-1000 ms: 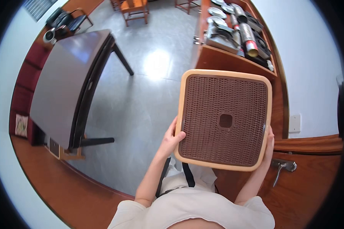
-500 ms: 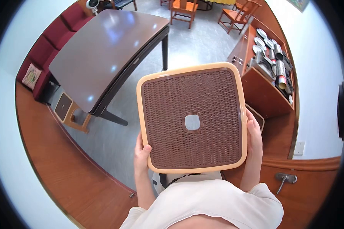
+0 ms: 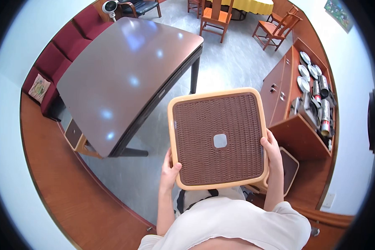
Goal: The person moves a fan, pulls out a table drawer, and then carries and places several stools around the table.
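A square stool (image 3: 196,154) with a brown woven-pattern top, a tan rim and a square hole in the middle is held up in front of my body. My left hand (image 3: 169,171) grips its left edge near the lower corner, thumb over the rim. On the opposite edge, my right hand (image 3: 273,149) is closed round the rim with its thumb on top. The stool's legs are hidden beneath the seat. Behind my right forearm, another brown-topped stool (image 3: 289,168) stands on the floor, partly covered.
A large dark table (image 3: 125,79) stands ahead to the left, with a similar stool (image 3: 74,135) partly under it. Along the left wall runs a maroon sofa (image 3: 71,39). To the right, a wooden cabinet (image 3: 275,91) carries plates and canisters. Wooden chairs (image 3: 216,18) stand farther back.
The view has shifted, so the table and cabinet sit lower in it. Both hands still hold the stool, which appears farther right and slightly smaller. More of the stool behind my right arm shows.
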The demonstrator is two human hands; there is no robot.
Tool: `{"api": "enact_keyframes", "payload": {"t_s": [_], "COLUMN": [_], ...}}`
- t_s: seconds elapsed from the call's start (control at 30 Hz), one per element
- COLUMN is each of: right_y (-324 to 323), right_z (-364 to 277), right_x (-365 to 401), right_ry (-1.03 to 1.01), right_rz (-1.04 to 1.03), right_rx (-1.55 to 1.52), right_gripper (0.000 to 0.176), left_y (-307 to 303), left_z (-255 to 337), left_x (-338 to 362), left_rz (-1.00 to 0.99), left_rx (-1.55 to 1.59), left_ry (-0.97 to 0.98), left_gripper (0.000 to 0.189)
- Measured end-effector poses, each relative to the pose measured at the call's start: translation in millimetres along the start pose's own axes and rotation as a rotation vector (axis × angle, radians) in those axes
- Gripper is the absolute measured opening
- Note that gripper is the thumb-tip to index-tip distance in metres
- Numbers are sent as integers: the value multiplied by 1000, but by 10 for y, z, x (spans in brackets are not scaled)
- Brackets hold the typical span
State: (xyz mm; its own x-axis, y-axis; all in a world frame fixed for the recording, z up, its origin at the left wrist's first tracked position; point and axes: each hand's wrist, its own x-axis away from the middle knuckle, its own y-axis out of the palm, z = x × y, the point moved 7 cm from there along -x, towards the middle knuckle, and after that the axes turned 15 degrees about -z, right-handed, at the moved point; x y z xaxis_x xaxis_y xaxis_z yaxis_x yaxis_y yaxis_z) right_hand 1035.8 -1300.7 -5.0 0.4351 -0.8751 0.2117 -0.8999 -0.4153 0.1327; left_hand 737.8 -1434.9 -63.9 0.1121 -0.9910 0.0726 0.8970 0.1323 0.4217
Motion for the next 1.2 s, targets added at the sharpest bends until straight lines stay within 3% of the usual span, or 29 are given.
{"api": "enact_keyframes", "payload": {"t_s": [0.33, 0.77, 1.0, 1.2], "right_y": [-907, -2397, -3170, -3340], "right_z": [-372, -648, -1236, -1528], "right_x": [-1380, -2835, -4262, -5628], "right_ry": [-68, -170, -149, -205], "right_rz": [218, 482, 461, 339], "right_rx": [-112, -38, 54, 107], "right_gripper": [64, 51, 48, 53], "left_y": [368, 1031, 1314, 1018], "left_z": [279, -348, -287, -46], "left_x": [-2288, -5100, -6795, -7825], "left_rz": [-263, -544, -554, -495], "left_rx": [-113, -12, 26, 20], "left_ry": [-111, -194, -222, -132], "left_gripper": [82, 73, 77, 79]}}
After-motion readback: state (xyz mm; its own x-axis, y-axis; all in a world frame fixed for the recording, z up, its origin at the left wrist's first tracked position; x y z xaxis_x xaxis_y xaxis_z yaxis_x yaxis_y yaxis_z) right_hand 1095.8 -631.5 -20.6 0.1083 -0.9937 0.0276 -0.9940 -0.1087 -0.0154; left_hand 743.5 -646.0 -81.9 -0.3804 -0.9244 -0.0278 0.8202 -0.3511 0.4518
